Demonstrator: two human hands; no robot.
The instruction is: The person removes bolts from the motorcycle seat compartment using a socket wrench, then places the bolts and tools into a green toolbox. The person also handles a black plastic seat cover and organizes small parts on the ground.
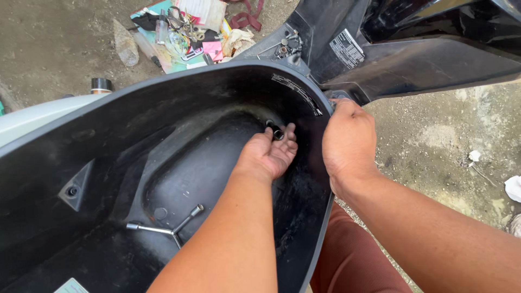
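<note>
A small black socket [277,132] sits at the tips of the left hand's fingers [286,138], deep in the black plastic storage tub [108,135] of a scooter, close under the tub's front wall. The left hand [269,154] reaches down into the tub with the forearm slanting in from below, palm turned up and cupped; its fingers are loosely curled together and touch the socket, though I cannot tell whether they pinch it or only rest against it.

The right hand [349,141] is outside the tub, its forearm coming in from the lower right. It lies over the tub's rim, back of the hand up, fingers bent down over the edge and hidden, so how tightly they close cannot be told.

On the tub floor, well apart from both hands, lies a three-armed metal wrench [171,228]. Beyond the tub, on the dirt ground [54,38], lies a heap of tools and rags [190,30].
</note>
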